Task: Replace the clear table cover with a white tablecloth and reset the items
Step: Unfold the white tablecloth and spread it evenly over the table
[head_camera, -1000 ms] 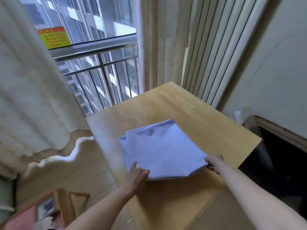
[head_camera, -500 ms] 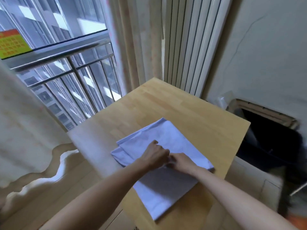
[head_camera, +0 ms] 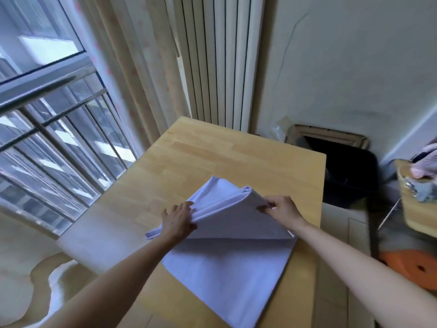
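Fingers (head_camera: 186,205) of left hand (head_camera: 177,221) are curling over the left end of a raised fold of the white tablecloth (head_camera: 227,275), gripping it. Tablecloth is lying part-folded on the near half of the wooden table (head_camera: 212,162); its bottom layer is lying flat and running toward the near right edge; upper layers are being held up off it like a tent. Right hand (head_camera: 281,209) is pinching the right end of the same raised fold, fingertips (head_camera: 263,207) pressing tight on the cloth, other fingers bending in. Both forearms are reaching in from the bottom of the view.

Window (head_camera: 47,138) with a metal railing is running along the table's left side; curtain (head_camera: 132,79) is hanging beside it; white radiator (head_camera: 220,67) is standing behind the table's far corner. Wood is showing between the cloth and the table's far edge.

Black bin (head_camera: 347,176) is sitting just beside the table's right edge, inside too dark to tell contents. Further right, a second wooden surface (head_camera: 416,216) is carrying a crumpled grey thing (head_camera: 423,192), too blurred to name; orange round thing (head_camera: 411,268) is lying below it, near the table's right side.
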